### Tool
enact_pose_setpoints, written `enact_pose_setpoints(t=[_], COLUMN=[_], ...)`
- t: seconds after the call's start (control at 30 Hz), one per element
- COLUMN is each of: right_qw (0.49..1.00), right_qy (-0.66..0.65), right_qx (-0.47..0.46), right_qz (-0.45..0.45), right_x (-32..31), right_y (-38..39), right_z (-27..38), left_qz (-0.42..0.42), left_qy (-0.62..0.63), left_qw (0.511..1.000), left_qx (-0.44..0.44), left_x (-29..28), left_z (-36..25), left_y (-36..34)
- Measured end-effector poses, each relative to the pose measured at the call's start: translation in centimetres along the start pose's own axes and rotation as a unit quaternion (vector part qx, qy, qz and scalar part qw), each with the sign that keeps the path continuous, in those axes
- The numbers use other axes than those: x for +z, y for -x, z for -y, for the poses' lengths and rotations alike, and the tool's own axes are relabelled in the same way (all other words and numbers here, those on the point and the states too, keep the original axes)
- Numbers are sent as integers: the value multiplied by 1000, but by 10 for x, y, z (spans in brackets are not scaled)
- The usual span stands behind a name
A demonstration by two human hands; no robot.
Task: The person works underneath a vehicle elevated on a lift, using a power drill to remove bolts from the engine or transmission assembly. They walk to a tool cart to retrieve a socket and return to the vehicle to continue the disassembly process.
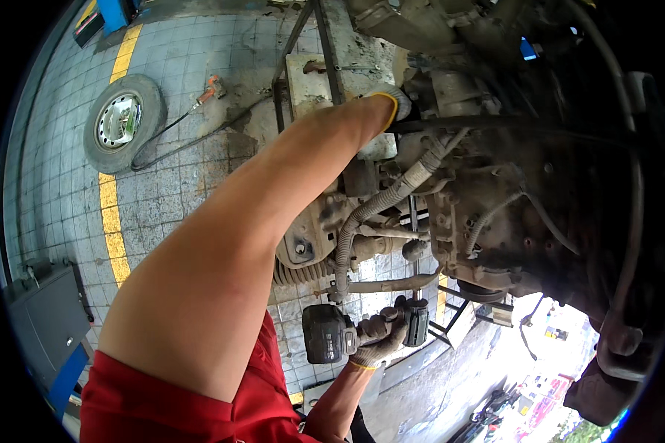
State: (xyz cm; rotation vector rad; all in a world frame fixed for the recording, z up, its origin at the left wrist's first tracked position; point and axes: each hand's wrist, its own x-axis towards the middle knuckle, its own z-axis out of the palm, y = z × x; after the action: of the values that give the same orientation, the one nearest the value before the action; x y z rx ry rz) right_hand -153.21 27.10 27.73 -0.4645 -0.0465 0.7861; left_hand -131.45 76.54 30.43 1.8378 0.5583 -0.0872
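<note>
My left arm reaches up across the middle of the view. My left hand (pixel 400 102), in a grey glove with a yellow cuff, is in among the dark metal parts of a vehicle's underside (pixel 495 207); its fingers are hidden. Lower down, my right hand (pixel 380 338), also gloved, is closed around the handle of a cordless impact wrench (pixel 417 325). The tool's black battery (pixel 328 334) points left. From its head a thin extension bar (pixel 415 269) runs up between the parts, and its far end cannot be made out. A ribbed hose (pixel 369 205) hangs between my two hands.
A wheel with a tyre (pixel 96 125) lies on the tiled floor at left, near an orange tool (pixel 213 88) with a cable. A grey metal cabinet (pixel 48 325) stands at lower left. A metal frame (pixel 325 48) rises beside the vehicle.
</note>
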Motion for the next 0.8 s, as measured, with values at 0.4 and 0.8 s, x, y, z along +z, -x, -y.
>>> enact_pose_setpoints(t=[0.4,0.8], right_qw=[996,997], right_qy=[-6,-7], right_qx=[-72,-57], right_qz=[-43,49], right_x=[10,-30], right_y=[-1,38], right_z=[2,24], left_qz=[1,-72], left_qy=[-277,-288], left_qw=[957,955], left_qx=[86,12], left_x=[2,-1], left_z=[42,69], left_y=[-51,-62])
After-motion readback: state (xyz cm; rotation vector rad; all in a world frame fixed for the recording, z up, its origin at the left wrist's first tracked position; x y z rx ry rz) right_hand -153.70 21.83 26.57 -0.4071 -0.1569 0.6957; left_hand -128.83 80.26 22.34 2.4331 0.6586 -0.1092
